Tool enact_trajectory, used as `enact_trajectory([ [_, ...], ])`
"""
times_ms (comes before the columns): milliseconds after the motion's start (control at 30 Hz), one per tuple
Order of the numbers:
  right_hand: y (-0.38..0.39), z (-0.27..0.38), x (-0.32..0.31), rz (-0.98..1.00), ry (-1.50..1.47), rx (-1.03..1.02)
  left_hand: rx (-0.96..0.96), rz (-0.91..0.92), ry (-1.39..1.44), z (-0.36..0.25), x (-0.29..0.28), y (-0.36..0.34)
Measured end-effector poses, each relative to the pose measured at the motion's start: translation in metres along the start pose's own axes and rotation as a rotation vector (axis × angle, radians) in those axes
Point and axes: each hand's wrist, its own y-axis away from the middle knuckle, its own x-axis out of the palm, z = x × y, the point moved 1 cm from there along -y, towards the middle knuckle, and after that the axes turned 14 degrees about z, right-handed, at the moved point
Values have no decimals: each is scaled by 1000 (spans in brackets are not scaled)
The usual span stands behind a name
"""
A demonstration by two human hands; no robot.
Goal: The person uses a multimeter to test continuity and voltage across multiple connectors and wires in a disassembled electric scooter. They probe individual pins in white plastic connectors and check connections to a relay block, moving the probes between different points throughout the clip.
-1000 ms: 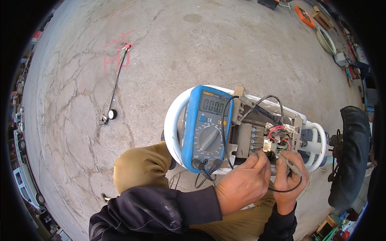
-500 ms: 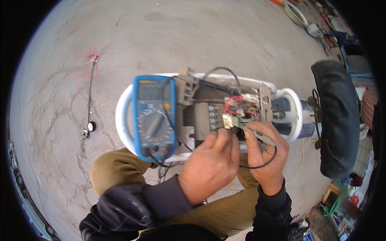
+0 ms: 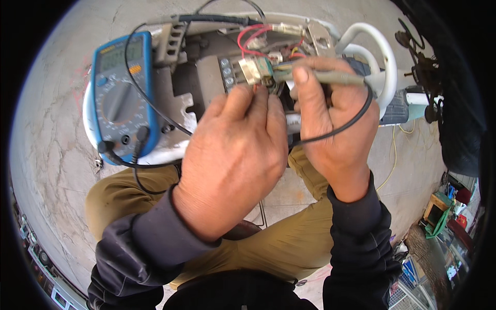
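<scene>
Concrete floor (image 3: 46,121); right fingers (image 3: 310,95) clamp grey probe (image 3: 341,78) (axis near-level, pointing left); left fingers (image 3: 237,103): grip, can't tell.

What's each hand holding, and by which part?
Right hand: the grey probe, by its handle. Left hand: cannot tell; its grip is hidden.

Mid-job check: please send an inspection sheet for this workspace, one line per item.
Surface: cracked concrete floor.
Job's things: blue multimeter face up on the left end of a white-framed unit, display blurred; white connector amid wiring in the open compartment.
Clutter: wooden box and mixed items at lower right.
Hands: right hand grips a grey probe; left hand has its fingertips by the connector, exact hold hidden.
Cables: black lead loops from the probe; red wires arch above the connector; pale yellow cable at right.
Surroundings: dark bulky object at the right edge, details unclear.
</scene>
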Motion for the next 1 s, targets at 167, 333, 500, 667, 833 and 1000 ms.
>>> enact_trajectory([
  [167, 1, -3, 6, -50, -31, 27, -12, -25, 21, 0, 0, -1],
  [333, 1, 3, 8, -79, -63, 80, 5, -19, 6, 2, 2, -1],
  [500, 8, -3, 10, -77, -66, 80, 7, -29, 22, 4, 2, 0],
  [667, -4, 8, 4, -57, -42, 38, 17, -29, -23, 5, 4, 2],
  [833, -20, 31, -30, -63, -203, -3, 50, -95, -54, 8, 10, 0],
  [1000, 0, 14, -11, -242, -132, -74, 128, -196, -80, 10, 11, -5],
])
